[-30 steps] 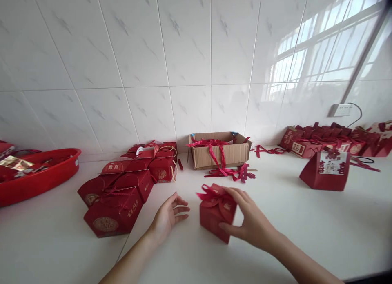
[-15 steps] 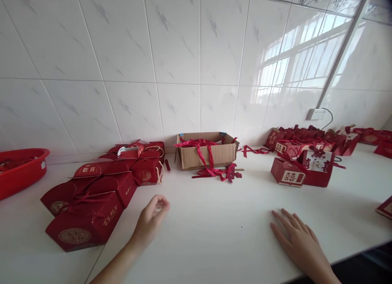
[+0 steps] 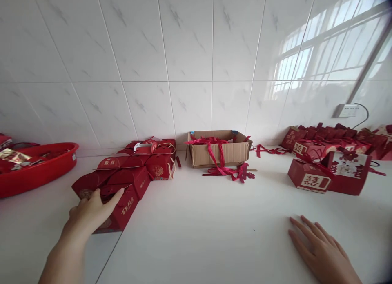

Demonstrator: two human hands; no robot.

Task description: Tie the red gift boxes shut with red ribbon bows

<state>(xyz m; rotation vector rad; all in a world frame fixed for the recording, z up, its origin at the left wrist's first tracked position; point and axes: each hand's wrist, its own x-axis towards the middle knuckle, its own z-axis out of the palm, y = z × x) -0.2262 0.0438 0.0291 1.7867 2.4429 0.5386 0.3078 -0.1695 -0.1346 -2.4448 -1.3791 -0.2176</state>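
Observation:
My left hand (image 3: 88,214) is over the nearest red gift box (image 3: 125,212) of the group at the left, thumb and fingers apart across its top. Whether it grips the box is hard to tell, as the fingertips lie partly behind its top edge. More red boxes stand behind, one with rope handles (image 3: 159,166). Palm down with fingers spread, my right hand (image 3: 321,245) rests on the white table and holds nothing. Beyond it stand a red box with a cream label (image 3: 312,181) and a taller red box with a picture card (image 3: 347,171).
A cardboard box (image 3: 219,155) with red ribbons (image 3: 226,169) hanging over its front stands near the tiled wall. At the far left is a red basin (image 3: 58,167) with packets. Several red boxes (image 3: 346,143) stand in rows at the back right.
My left hand has moved left from the bare table onto the nearest red box, and its fingers have opened. The view has turned left. My right hand stays on the table.

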